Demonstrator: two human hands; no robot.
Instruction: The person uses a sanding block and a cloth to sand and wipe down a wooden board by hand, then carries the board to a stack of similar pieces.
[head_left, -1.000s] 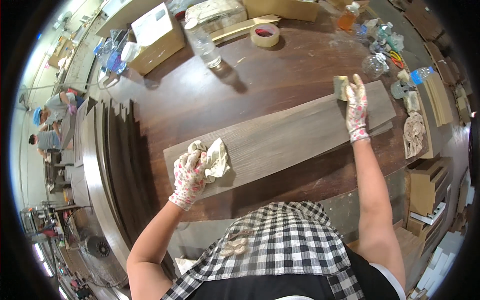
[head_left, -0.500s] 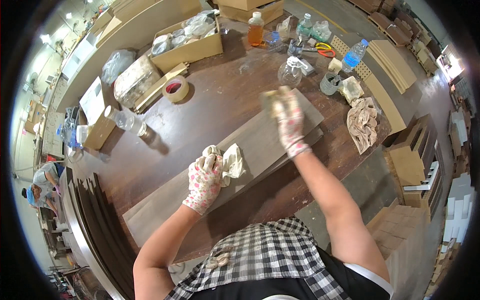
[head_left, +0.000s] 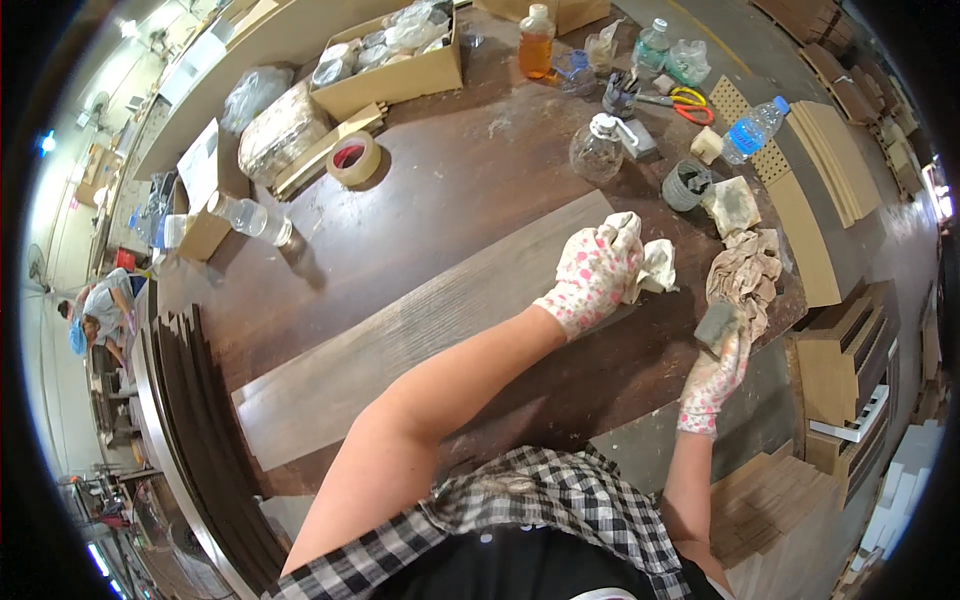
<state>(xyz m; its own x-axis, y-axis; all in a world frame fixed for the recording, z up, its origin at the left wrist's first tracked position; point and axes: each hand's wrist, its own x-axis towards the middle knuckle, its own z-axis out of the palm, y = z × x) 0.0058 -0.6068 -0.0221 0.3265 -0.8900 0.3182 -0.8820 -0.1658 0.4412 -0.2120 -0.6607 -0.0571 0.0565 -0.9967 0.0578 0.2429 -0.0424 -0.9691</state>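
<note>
A long grey-brown wood plank (head_left: 400, 325) lies slantwise across the table, a paler streak of grain showing along its middle. My left hand (head_left: 598, 272), in a white glove with pink dots, presses at the plank's right end. Its fingers are closed on a white cloth (head_left: 657, 267), which sticks out to the right. Off the plank, by the table's right edge, my right hand (head_left: 716, 385) wears a similar glove and grips a grey sponge (head_left: 716, 327). That sponge is beside a crumpled brownish rag (head_left: 744, 280).
Beyond the plank stand a clear pump bottle (head_left: 596, 150), a grey-stained cup (head_left: 686, 186) and a water bottle (head_left: 755, 130). Scissors (head_left: 692, 105) lie farther back. A tape roll (head_left: 353, 160), a fallen bottle (head_left: 250, 220) and a carton (head_left: 395, 75) are leftward. Dark strips (head_left: 205, 430) stack at left.
My left hand has slid the cloth rightward along the plank to its right end. My right hand has left the plank with the sponge and come down to the right, beside the rag.
</note>
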